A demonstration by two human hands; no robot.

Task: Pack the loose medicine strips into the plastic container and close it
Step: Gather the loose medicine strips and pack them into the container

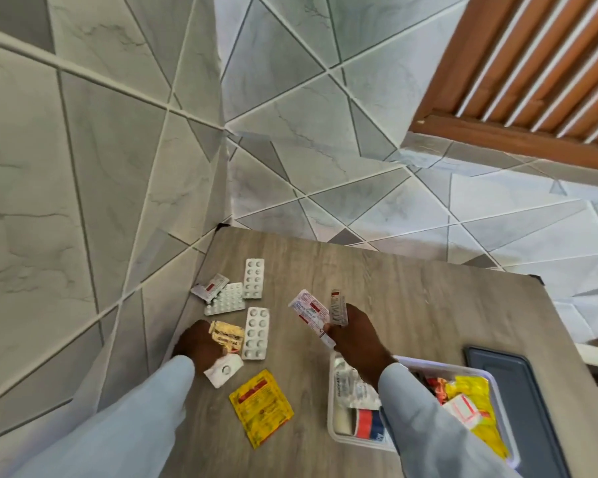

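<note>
- Grey marbled tiles cover the wall behind and to the left of a wood-grain table [411,305]; a slatted brown shutter sits high on the right.
- Right hand [354,336] pinches two strips upright between thumb and fingers: a white strip with red print [309,313] and a narrower one [338,307] just behind it.
- Left hand [197,348] is curled over a gold foil strip [227,334], fingertips on it. Grip is not confirmed, so I cannot tell whether it is pinched or only pressed.
- Plastic container [334,432] lies open directly under the right wrist and sleeve, already part filled with packets, a yellow one among them.
- Dark flat piece [518,391], likely the lid, lies just beyond the container on its right.
- Step in hand, as judged: mid-collection. Several strips are gathered, several not.
- Loose on the table between the hands: a silver blister strip [255,332] just right of the left hand, and a yellow sachet [261,407] nearer the person.
- Touching the left hand below: a small white piece [223,369].
- Beyond the left hand: a wide blister sheet [225,300], a long blister strip [253,278] and a small red-labelled strip [209,287], overlapping one another.
- Next move calls for dropping the right hand's pair into the container, which means drawing back over the rim.
- Obstruction: the right sleeve covers part of the opening, and the contents already stand high on the far side.
- Risk, judged: flat foil on the smooth table may resist lifting by the edge.
</note>
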